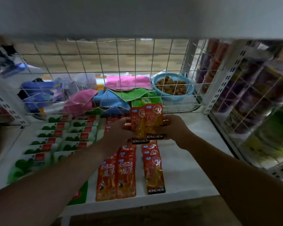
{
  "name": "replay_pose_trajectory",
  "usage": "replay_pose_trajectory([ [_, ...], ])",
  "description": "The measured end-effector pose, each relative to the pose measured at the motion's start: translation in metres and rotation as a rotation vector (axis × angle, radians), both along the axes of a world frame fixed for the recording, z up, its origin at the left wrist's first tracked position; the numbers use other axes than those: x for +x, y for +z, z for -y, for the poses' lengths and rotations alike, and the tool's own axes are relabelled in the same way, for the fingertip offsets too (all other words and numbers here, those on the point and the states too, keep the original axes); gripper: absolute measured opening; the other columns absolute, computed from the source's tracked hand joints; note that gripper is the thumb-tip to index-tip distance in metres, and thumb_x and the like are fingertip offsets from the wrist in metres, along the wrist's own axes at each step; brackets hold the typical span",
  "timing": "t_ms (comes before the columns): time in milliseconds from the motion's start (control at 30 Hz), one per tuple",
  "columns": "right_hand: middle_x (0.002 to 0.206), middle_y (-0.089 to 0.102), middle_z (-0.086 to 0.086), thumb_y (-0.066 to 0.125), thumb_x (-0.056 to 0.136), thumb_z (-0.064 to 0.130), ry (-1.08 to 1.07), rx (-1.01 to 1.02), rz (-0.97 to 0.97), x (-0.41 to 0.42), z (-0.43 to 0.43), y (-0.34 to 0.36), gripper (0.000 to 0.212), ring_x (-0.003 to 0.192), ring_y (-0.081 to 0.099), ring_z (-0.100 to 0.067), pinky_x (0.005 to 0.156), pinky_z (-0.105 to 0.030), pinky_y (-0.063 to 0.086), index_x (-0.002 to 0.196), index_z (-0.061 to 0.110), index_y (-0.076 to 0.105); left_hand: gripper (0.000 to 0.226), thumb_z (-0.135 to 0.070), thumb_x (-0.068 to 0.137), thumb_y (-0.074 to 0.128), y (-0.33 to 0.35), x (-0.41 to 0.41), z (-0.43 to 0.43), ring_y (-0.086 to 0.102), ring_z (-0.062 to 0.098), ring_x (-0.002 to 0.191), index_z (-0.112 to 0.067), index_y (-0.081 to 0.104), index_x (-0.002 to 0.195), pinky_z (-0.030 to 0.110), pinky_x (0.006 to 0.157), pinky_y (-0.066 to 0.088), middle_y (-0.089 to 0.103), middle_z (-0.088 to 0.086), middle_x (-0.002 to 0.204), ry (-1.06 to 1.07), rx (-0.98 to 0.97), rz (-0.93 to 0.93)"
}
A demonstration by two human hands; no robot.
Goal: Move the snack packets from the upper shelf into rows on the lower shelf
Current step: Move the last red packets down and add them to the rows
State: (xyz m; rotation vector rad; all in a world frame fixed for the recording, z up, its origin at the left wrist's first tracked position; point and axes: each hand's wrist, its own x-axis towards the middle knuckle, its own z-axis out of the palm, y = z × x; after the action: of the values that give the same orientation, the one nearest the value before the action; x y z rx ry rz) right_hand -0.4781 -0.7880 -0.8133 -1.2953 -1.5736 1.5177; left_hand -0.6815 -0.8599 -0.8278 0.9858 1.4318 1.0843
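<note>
Right now, the main risk is a slip. I hold two orange snack packets (153, 121) side by side, slightly overlapping, and they look glossy. One could slide free and land crooked on the orange row (154, 172) lying just below them on the white lower shelf (194, 160). Setting them down carelessly could also nudge the red rows (116, 176) just left of that row, or push its far end askew.

The held packets stand upright at the centre of the frame, in front of the wire mesh back (104, 62). My left hand (119, 129), reaching in from the lower left, grips their left edge with fingers curled behind. My right hand (171, 126), from the lower right, grips the right edge likewise.
</note>
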Motion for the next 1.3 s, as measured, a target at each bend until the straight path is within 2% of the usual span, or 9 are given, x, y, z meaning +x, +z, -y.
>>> replay_pose_trajectory([
  [133,0.101,0.074,-0.014,0.08,0.076,-0.003,-0.048,-0.023,0.018,0.011,-0.022,-0.016,0.039,0.089,0.075,-0.028,0.075,-0.042,0.063,0.112,0.0,0.065,0.044,0.01,0.077,0.074,-0.011,0.025,-0.029,0.071,0.023,0.089,-0.01,0.063,0.115,0.022,0.066,0.057,0.073,0.007,0.1,0.033,0.0,-0.135],
  [233,0.105,0.072,-0.018,0.078,0.078,-0.002,-0.077,-0.053,-0.018,0.027,-0.029,-0.028,0.037,0.094,0.073,-0.033,0.081,-0.047,0.062,0.113,0.003,0.064,0.058,0.006,0.074,0.076,-0.022,0.042,-0.042,0.071,0.025,0.097,-0.006,0.057,0.127,0.037,0.088,0.059,0.073,0.012,0.108,0.031,-0.013,-0.121],
  [300,0.105,0.072,-0.019,0.077,0.079,-0.004,-0.114,-0.081,-0.061,0.042,-0.029,-0.034,0.036,0.094,0.073,-0.034,0.077,-0.044,0.063,0.112,0.002,0.063,0.067,0.012,0.076,0.072,-0.027,0.053,-0.045,0.071,0.025,0.093,-0.009,0.05,0.135,0.037,0.082,0.06,0.072,0.014,0.108,0.025,0.011,-0.087],
  [367,0.105,0.072,-0.018,0.077,0.079,-0.004,-0.158,-0.095,-0.078,0.06,-0.028,-0.039,0.036,0.094,0.073,-0.034,0.076,-0.043,0.062,0.111,0.004,0.062,0.083,0.017,0.076,0.069,-0.032,0.064,-0.046,0.071,0.015,0.083,-0.025,0.041,0.142,0.024,0.064,0.058,0.071,0.009,0.106,0.003,0.047,-0.083],
  [467,0.104,0.071,-0.016,0.079,0.078,-0.002,-0.201,-0.1,-0.062,0.079,-0.026,-0.046,0.037,0.094,0.073,-0.032,0.08,-0.047,0.061,0.109,0.007,0.061,0.111,0.016,0.075,0.071,-0.039,0.078,-0.045,0.07,0.015,0.099,-0.056,0.026,0.147,0.034,0.073,0.061,0.064,0.004,0.123,-0.086,0.074,-0.122],
  [533,0.102,0.072,-0.016,0.079,0.078,-0.003,-0.23,-0.107,-0.058,0.09,-0.025,-0.051,0.035,0.091,0.073,-0.031,0.08,-0.048,0.061,0.106,0.008,0.06,0.11,0.014,0.078,0.069,-0.038,0.086,-0.045,0.063,0.015,0.113,-0.064,0.027,0.143,0.028,0.08,0.06,0.055,-0.001,0.137,-0.158,0.059,-0.21],
  [667,0.101,0.071,-0.019,0.074,0.081,-0.008,-0.234,-0.131,-0.041,0.105,-0.023,-0.059,0.037,0.089,0.073,-0.031,0.072,-0.039,0.063,0.113,0.002,0.058,0.092,0.014,0.086,0.056,-0.036,0.1,-0.052,0.059,0.012,0.104,-0.059,0.04,0.14,0.011,0.055,0.048,0.051,-0.009,0.136,-0.266,-0.026,-0.446],
  [833,0.104,0.071,-0.019,0.073,0.083,-0.007,-0.225,-0.133,0.001,0.118,-0.024,-0.069,0.037,0.092,0.073,-0.03,0.076,-0.041,0.063,0.115,0.002,0.057,0.09,0.011,0.084,0.057,-0.045,0.111,-0.062,0.044,0.022,0.133,-0.046,0.035,0.15,0.031,0.106,0.044,0.044,-0.001,0.148,-0.278,-0.013,-0.747],
  [1300,0.102,0.071,-0.017,0.073,0.083,-0.006,-0.236,-0.129,-0.005,0.13,-0.023,-0.07,0.036,0.089,0.073,-0.026,0.066,-0.03,0.06,0.113,0.005,0.057,0.078,-0.036,0.09,0.065,-0.061,0.114,-0.089,0.027,0.03,0.135,-0.038,0.022,0.155,0.041,0.116,0.025,0.04,0.004,0.146,-0.286,-0.036,-1.375],
])
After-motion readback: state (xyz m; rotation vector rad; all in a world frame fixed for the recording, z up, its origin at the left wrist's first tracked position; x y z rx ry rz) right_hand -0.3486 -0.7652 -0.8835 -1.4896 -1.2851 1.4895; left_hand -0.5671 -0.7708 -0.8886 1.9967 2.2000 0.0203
